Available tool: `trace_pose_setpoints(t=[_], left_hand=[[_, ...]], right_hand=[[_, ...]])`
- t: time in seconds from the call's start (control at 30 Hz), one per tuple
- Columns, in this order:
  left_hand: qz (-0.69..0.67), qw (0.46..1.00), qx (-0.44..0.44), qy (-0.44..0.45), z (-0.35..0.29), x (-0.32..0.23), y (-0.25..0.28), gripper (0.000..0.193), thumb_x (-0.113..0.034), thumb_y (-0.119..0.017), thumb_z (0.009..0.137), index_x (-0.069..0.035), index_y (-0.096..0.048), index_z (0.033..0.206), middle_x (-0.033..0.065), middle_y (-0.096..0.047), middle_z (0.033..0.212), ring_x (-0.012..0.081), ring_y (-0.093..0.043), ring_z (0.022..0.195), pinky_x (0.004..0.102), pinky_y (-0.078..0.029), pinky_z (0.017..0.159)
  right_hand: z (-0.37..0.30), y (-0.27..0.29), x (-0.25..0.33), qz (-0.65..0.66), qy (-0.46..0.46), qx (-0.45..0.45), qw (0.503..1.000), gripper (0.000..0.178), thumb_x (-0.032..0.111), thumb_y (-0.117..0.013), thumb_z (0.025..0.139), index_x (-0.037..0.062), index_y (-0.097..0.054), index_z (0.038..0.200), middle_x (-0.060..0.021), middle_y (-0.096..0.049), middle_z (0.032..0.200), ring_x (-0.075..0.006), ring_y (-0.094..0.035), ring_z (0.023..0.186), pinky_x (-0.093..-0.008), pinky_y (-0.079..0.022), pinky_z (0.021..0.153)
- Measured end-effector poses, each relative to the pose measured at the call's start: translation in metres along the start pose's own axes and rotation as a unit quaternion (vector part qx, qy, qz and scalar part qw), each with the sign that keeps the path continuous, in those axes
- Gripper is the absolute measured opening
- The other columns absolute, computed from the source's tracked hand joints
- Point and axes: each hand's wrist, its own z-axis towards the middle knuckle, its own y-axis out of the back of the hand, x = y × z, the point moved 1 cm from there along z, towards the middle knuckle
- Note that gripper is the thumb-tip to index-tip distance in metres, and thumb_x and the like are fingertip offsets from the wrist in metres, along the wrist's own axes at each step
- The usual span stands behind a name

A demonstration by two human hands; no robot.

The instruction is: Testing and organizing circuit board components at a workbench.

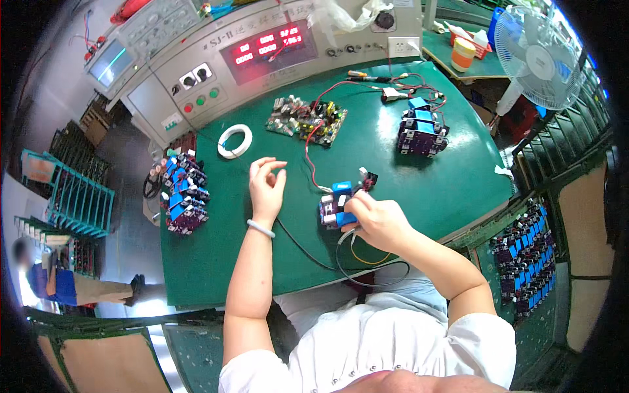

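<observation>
Near the front middle of the green bench, a small purple circuit board (pixel 328 211) carries blue block-shaped parts and white connectors. My right hand (pixel 380 223) is closed on its right side, and the fingers hide part of it. A red wire (pixel 307 154) runs up from the board to a populated circuit board (pixel 327 124) farther back. Black and yellow leads come out below my right fingers. My left hand (pixel 266 190) is raised left of the board, its fingers loosely bent and apart, holding nothing. A white ring-shaped roll (pixel 234 141) lies beyond it.
Several stacked boards (pixel 185 193) stand at the bench's left edge, and another group (pixel 422 131) at the back right. Behind rises a test console (pixel 268 52) with a lit red display. A fan (pixel 538 59) is at far right; more boards (pixel 524 259) fill a lower right surface.
</observation>
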Motion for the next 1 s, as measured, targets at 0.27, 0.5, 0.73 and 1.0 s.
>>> trace_pose_setpoints(t=[0.27, 0.5, 0.73, 1.0], left_hand=[[-0.032, 0.999, -0.014, 0.041, 0.004, 0.017, 0.006, 0.015, -0.001, -0.065, 0.087, -0.008, -0.07, 0.099, 0.0037, -0.056, 0.112, 0.0053, -0.05, 0.068, 0.0201, -0.045, 0.062], [-0.174, 0.978, -0.039, 0.107, -0.004, -0.01, 0.024, 0.015, 0.001, -0.062, 0.089, -0.004, -0.068, 0.102, 0.0057, -0.058, 0.119, 0.0068, -0.057, 0.078, 0.0218, -0.049, 0.067], [-0.12, 0.981, -0.137, 0.073, -0.055, -0.021, 0.085, 0.019, 0.006, -0.06, 0.087, -0.002, -0.064, 0.103, 0.0055, -0.059, 0.105, 0.0106, -0.056, 0.081, 0.0238, -0.049, 0.071], [0.439, 0.868, -0.233, 0.002, -0.081, 0.007, 0.192, 0.046, -0.015, -0.072, 0.083, -0.007, -0.058, 0.126, 0.0148, -0.051, 0.131, 0.0326, -0.047, 0.124, 0.0429, -0.035, 0.105]], right_hand=[[-0.032, 0.107, -0.055, 0.003, -0.281, -0.146, 0.948, 0.034, 0.019, -0.08, 0.077, -0.0008, -0.061, 0.097, -0.0196, -0.066, 0.093, -0.0358, -0.065, 0.082, -0.0421, -0.051, 0.074], [-0.019, 0.112, -0.128, 0.219, -0.326, -0.012, 0.92, 0.032, 0.022, -0.075, 0.08, -0.0038, -0.065, 0.096, -0.0195, -0.066, 0.085, -0.0273, -0.063, 0.076, -0.0366, -0.05, 0.071], [-0.017, 0.094, -0.108, -0.068, -0.225, -0.167, 0.958, 0.028, 0.023, -0.073, 0.084, 0.009, -0.066, 0.107, -0.0122, -0.062, 0.109, -0.0353, -0.063, 0.094, -0.0415, -0.051, 0.077], [-0.035, 0.073, -0.128, -0.158, -0.232, -0.161, 0.946, 0.053, 0.01, -0.073, 0.079, 0.019, -0.054, 0.127, -0.0099, -0.063, 0.108, -0.0356, -0.064, 0.091, -0.0441, -0.051, 0.071]])
